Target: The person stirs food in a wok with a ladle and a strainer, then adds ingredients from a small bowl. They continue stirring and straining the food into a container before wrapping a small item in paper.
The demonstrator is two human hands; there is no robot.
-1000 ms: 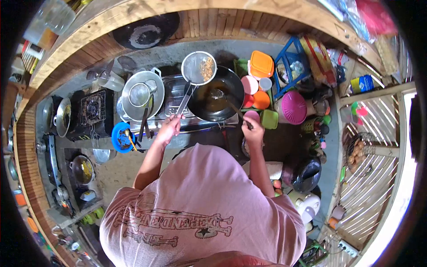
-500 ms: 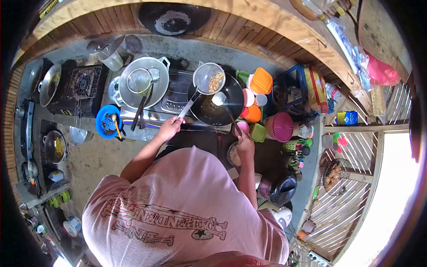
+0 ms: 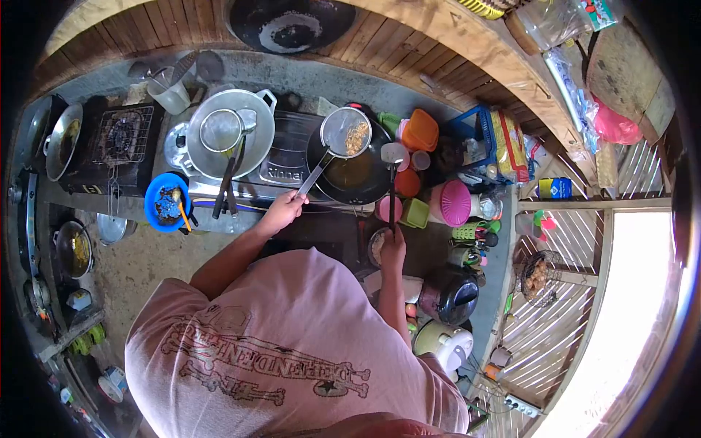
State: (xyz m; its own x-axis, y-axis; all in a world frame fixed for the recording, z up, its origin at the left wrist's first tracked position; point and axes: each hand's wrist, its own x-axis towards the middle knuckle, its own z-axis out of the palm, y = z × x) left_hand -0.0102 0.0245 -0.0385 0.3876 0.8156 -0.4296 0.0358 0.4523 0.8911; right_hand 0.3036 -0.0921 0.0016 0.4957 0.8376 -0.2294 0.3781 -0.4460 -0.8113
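Observation:
My left hand (image 3: 283, 212) is closed around the long handle of a mesh strainer (image 3: 334, 135). Golden-brown fried pieces (image 3: 357, 139) lie in the strainer's right side, above the back of a black wok (image 3: 372, 186). Shallow brownish oil (image 3: 347, 174) covers the wok's bottom. In my right hand (image 3: 393, 250) is the dark handle of a spatula (image 3: 394, 153), its pale metal head raised over the wok's right rim. A large aluminium pot (image 3: 261, 150) stands left of the wok, with a second strainer (image 3: 220, 131) and dark-handled utensils across it.
At left are a blue bowl (image 3: 153, 208) with a spoon in it and a grill rack (image 3: 120, 135) on a stove. Orange, pink and green containers (image 3: 418, 131) crowd the wok's right side. A rice cooker (image 3: 445, 343) stands near my right elbow.
The spatula head has come out of the wok's middle to its right rim, and its handle now points more straight ahead. My left hand still holds the strainer over the wok.

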